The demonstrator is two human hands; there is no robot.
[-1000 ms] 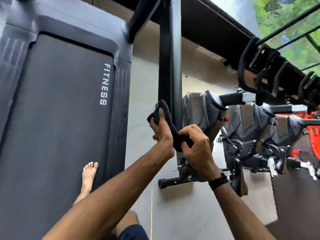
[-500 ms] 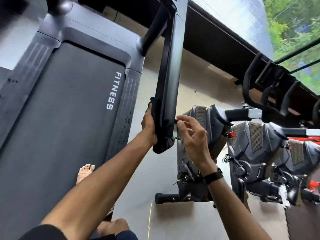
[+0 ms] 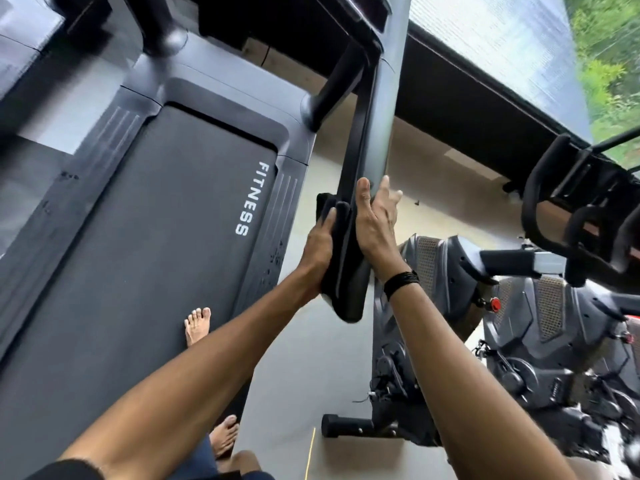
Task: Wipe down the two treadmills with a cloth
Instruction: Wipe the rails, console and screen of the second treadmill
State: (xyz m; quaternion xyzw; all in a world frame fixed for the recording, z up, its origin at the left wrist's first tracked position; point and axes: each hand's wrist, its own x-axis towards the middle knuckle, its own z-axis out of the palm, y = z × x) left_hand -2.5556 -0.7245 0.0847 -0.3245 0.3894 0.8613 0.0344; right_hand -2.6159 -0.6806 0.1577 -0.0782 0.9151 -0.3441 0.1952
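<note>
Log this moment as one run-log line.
stage: wiping handrail | left hand: presses dark cloth on treadmill handrail | right hand: flat against handrail's other side | belt: untouched

left hand (image 3: 320, 244) presses cloth (image 3: 329, 216) on handrail (image 3: 367, 161) | right hand (image 3: 375, 220) flat opposite

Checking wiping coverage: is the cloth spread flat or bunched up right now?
Bunched. The dark cloth sits in thick folds between the left hand and the treadmill handrail, bulging past the fingers instead of lying flat.
</note>
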